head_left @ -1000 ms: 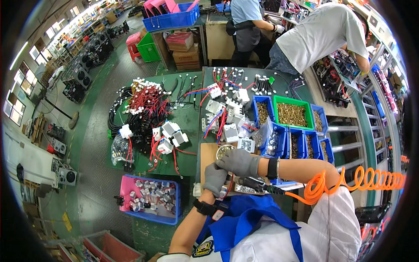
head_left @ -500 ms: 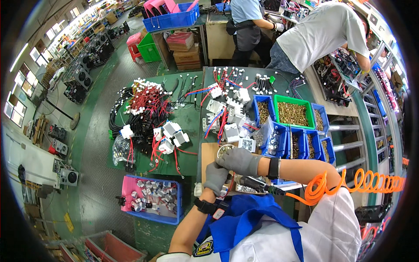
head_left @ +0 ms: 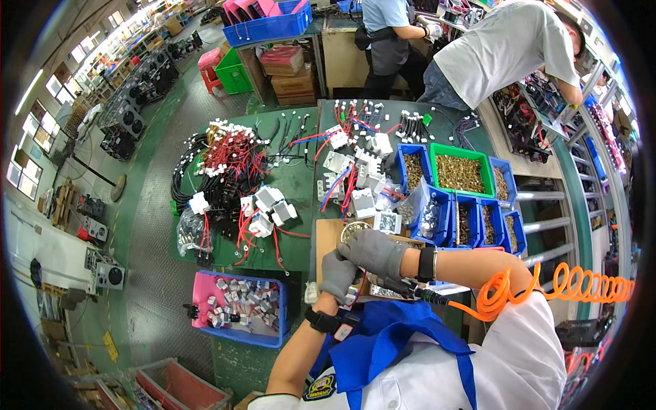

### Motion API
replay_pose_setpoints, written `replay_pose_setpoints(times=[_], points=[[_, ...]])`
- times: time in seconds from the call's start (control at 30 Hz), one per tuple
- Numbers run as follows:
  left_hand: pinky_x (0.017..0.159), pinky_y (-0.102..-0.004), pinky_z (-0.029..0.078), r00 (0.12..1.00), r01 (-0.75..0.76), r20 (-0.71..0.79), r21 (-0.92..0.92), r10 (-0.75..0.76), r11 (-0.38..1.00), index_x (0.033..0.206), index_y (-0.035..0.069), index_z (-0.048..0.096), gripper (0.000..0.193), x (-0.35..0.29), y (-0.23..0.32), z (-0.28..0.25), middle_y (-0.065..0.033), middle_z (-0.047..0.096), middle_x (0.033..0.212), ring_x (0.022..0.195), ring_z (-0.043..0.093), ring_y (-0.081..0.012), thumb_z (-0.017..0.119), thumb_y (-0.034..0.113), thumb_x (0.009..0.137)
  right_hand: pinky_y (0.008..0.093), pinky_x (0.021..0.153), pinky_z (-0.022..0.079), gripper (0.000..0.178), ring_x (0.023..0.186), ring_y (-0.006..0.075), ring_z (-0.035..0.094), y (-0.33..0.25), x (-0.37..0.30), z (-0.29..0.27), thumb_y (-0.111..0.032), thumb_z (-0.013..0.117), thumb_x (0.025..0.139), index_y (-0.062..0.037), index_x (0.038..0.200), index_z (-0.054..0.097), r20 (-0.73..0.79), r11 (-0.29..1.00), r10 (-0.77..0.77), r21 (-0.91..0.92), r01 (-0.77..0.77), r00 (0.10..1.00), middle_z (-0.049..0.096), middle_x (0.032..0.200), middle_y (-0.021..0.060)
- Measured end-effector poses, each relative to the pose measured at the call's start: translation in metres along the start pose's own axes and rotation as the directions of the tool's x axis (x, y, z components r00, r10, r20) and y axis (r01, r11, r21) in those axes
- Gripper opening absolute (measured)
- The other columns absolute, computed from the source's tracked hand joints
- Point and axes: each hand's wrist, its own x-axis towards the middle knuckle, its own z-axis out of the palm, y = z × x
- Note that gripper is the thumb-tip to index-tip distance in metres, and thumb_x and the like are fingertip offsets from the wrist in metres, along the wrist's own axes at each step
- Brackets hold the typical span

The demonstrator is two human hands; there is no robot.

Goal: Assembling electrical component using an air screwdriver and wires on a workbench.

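Observation:
My left hand (head_left: 337, 276) and my right hand (head_left: 377, 254), both in grey gloves, meet over the front of the workbench. Their fingers are bent together, and whatever lies between them is hidden. Just beyond the right fingers stands a small round dish (head_left: 354, 229) with little metal parts, partly covered by that hand. Brown cardboard (head_left: 327, 236) lies beside the dish. Below my right wrist rests a dark handheld power tool (head_left: 395, 287), near an orange coiled hose (head_left: 502, 290). A red wire shows beside the left hand.
White connector blocks with wires (head_left: 362, 174) lie beyond my hands. Blue bins and a green bin (head_left: 490, 154) of small metal parts stand at the right. Wire bundles (head_left: 229, 154) cover the left table; a blue crate (head_left: 281, 321) sits below. Two people work at the back.
My hands stay together by the dish with only a slight shift. The whole view has moved a little. At the back right, the person in white has raised their head slightly.

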Motion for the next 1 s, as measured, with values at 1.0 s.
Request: replay_pose_setpoints(times=[1.0], points=[[0.038, -0.0217, 0.04, 0.996, 0.002, -0.09, -0.03, -0.005, 1.0, 0.09, -0.002, 0.062, 0.014, -0.005, -0.019, -0.058, -0.0039, 0.058, 0.068, 0.047, 0.052, -0.0088, 0.053, 0.005, 0.083, 0.0422, 0.071, 0.052, 0.024, 0.085, 0.0334, 0.065, 0.064, -0.016, 0.025, -0.011, 0.059, 0.075, -0.0079, 0.098, 0.066, 0.24, 0.917, 0.348, 0.116, -0.382, 0.906, 0.066, 0.09, 0.0153]])
